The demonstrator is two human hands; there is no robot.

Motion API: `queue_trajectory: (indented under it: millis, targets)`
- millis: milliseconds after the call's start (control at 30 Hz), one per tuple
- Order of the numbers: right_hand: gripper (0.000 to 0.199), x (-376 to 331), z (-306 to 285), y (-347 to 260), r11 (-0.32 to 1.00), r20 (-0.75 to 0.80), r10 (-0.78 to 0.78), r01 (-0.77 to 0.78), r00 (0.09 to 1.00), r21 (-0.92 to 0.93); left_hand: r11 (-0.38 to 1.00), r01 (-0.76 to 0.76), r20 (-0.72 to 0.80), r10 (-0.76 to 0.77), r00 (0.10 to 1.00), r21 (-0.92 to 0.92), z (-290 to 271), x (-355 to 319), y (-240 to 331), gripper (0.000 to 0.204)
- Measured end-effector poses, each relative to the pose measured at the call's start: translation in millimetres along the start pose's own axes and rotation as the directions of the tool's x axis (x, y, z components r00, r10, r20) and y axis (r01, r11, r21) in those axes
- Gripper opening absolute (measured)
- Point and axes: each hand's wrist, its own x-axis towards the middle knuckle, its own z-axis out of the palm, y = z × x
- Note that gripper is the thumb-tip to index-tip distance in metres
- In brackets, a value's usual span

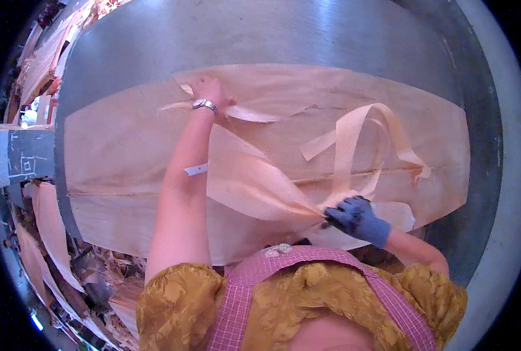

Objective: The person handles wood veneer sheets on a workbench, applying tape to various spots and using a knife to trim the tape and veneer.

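A wide thin wood veneer sheet (pixel 120 158) lies flat on a grey metal table (pixel 260 35). My left hand (pixel 209 89), bare with a wristwatch, reaches far across and presses on the sheet near its far edge, beside a torn strip. My right hand (pixel 354 215), in a blue glove, is closed on a bunched piece of veneer (pixel 254 181) near the front edge. A long curling veneer strip (pixel 354 134) loops up from that hand over the sheet.
Veneer scraps and strips (pixel 50 234) pile on the floor at the left. A stack of veneer (pixel 44 52) stands at the far left. The table's pale rim (pixel 506 175) curves along the right.
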Motion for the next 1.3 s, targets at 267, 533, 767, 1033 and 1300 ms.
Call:
queue_trajectory:
  millis: [267, 533, 767, 1033, 1300]
  targets:
    - [0.032, -187, -29, 131, 0.899, 0.455, 0.439, -0.383, 0.775, -0.213, 0.994, -0.003, -0.065, -0.004, 0.998, -0.107, 17, 18, 3, 0.082]
    - [0.020, 181, -13, 20, 0.529, -0.103, 0.304, -0.078, 0.947, 0.845, 0.999, -0.024, -0.206, 0.028, 0.978, 0.022, 14, 12, 4, 0.081]
    - [0.026, 190, 13, -56, 0.782, -0.152, -0.054, 0.136, 0.987, 0.608, 0.983, -0.116, -0.165, 0.092, 0.982, -0.145, 65, 38, -42, 0.079]
    - [0.019, 88, 31, -9, 0.727, -0.062, 0.496, -0.375, 0.866, 0.575, 0.998, -0.064, -0.219, 0.060, 0.974, -0.008, 20, 14, -9, 0.082]
    - [0.027, 11, 48, 5, 0.669, -0.173, 0.736, -0.665, 0.654, 0.332, 0.990, -0.106, -0.156, 0.091, 0.984, -0.093, 27, 30, -22, 0.079]
